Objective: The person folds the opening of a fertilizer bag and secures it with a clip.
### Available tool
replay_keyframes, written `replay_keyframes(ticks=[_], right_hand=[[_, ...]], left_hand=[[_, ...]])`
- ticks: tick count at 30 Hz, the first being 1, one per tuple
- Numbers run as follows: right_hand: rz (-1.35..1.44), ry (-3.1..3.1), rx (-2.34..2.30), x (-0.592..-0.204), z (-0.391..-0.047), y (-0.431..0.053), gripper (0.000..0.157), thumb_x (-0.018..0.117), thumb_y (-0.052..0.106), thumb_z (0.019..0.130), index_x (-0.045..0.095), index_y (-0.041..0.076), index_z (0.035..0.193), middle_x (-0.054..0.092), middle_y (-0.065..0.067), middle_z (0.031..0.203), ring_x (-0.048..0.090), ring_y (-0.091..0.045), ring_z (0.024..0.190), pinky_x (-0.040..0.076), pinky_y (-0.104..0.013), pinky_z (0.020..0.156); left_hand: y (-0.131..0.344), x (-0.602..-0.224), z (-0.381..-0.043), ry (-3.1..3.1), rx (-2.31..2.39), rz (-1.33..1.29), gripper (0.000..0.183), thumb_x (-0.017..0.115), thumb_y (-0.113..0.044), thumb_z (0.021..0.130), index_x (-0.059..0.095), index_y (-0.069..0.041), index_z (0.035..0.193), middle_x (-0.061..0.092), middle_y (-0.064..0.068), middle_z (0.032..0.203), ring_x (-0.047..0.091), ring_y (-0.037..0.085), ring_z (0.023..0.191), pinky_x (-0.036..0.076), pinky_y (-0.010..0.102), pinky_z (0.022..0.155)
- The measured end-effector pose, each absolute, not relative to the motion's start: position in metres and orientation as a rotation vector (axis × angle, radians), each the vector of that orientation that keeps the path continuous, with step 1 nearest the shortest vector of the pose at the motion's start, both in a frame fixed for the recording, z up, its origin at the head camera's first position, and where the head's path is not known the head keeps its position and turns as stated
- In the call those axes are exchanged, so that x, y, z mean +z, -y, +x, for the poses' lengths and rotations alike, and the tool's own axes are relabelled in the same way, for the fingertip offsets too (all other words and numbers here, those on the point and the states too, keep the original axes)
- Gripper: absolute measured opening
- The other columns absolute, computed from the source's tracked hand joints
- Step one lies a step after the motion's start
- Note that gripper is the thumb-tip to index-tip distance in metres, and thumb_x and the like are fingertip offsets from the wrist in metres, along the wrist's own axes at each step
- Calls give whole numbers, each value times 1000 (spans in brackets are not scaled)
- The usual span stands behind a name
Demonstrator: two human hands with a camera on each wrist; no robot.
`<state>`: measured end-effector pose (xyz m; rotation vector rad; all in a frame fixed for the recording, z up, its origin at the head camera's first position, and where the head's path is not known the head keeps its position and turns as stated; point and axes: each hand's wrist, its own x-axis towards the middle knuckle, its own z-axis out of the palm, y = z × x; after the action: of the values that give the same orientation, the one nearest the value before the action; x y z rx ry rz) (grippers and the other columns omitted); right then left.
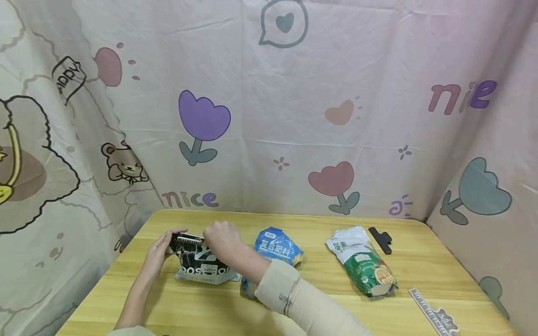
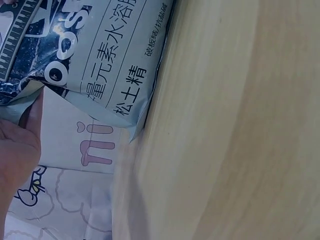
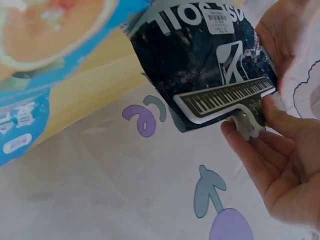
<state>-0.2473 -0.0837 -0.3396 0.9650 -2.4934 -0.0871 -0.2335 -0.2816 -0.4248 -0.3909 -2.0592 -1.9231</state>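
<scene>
A black and pale grey-green soil bag (image 1: 199,261) stands at the table's left, its top edge folded over. Along that fold lies a bag clip (image 3: 225,100) with a piano-key pattern. My left hand (image 1: 156,252) holds the bag by its left end; in the left wrist view this hand (image 2: 17,150) is partly cut off. At the other end of the top edge is my right hand (image 1: 222,240). In the right wrist view the right hand (image 3: 285,170) pinches the clip's handle between thumb and fingers.
Beside the right forearm lies a blue fertilizer bag (image 1: 279,247), partly hidden. Further right are a green and white bag (image 1: 365,261), a black clip (image 1: 381,240) and a piano-pattern clip (image 1: 435,312). A printed curtain (image 1: 269,116) surrounds the wooden table (image 1: 201,312).
</scene>
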Motion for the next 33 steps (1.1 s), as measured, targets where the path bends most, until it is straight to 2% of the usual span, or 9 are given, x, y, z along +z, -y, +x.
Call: replay_keyframes(ticks=[3,8,10,12,17,21,24,29,33], right_hand=[[1012,2571,78,-342,-249,80,18,70,39,78,71,21,80,63,9,68,56,-5,55,41,-16,45],[1005,2836,582,-345,-254,60,38,66,35,84,63,14,115,66,4,100,62,-10,85,48,-20,71],[976,2891,786,-346,-256,46,43,62,35,88,57,12,124,64,0,108,60,-14,94,48,-25,77],[941,2903,981,-347,-258,31,41,57,34,91,57,11,125,63,-3,111,58,-18,100,48,-30,81],[888,2863,1331,-356,-255,-1,29,52,25,95,61,8,117,62,-6,112,56,-22,104,47,-35,83],[895,2846,1417,-369,-249,-12,25,56,18,93,62,6,114,62,-6,108,57,-24,100,49,-35,79],[875,2816,1483,-380,-246,-12,25,58,15,91,61,5,114,62,-6,107,58,-24,98,49,-33,76],[774,2728,1575,-397,-244,-8,21,60,13,91,64,6,110,64,-2,99,59,-21,93,50,-31,72],[729,2681,1580,-403,-245,-6,17,61,11,89,66,7,105,65,-1,94,60,-19,88,50,-30,69]], left_hand=[[282,-425,-232,2061,-1924,-359,39,29,-24,103,63,-8,114,61,-11,105,56,3,92,46,17,76],[281,-424,-229,2072,-1952,-244,38,33,-27,102,61,-3,112,58,-19,101,54,-2,91,46,15,76],[281,-424,-228,2089,-1953,-174,34,35,-28,101,59,-7,113,55,-20,104,53,-5,91,45,13,76],[281,-422,-226,2129,-1942,-110,40,34,-29,101,53,0,121,51,-11,116,50,-8,94,44,12,77],[280,-417,-222,2226,-1927,21,61,31,-33,101,29,20,131,23,25,142,34,14,124,40,7,78],[282,-418,-223,2225,-1931,39,64,35,-35,100,28,20,131,14,30,144,16,37,132,40,6,76],[291,-434,-233,2199,-1931,27,58,41,-37,98,44,15,124,16,30,144,18,40,131,43,10,78],[314,-479,-263,2166,-1920,56,42,47,-43,94,58,-2,101,30,22,139,39,20,123,46,15,80],[323,-497,-275,2149,-1937,60,52,48,-44,93,54,3,114,40,15,130,52,4,104,48,19,78]])
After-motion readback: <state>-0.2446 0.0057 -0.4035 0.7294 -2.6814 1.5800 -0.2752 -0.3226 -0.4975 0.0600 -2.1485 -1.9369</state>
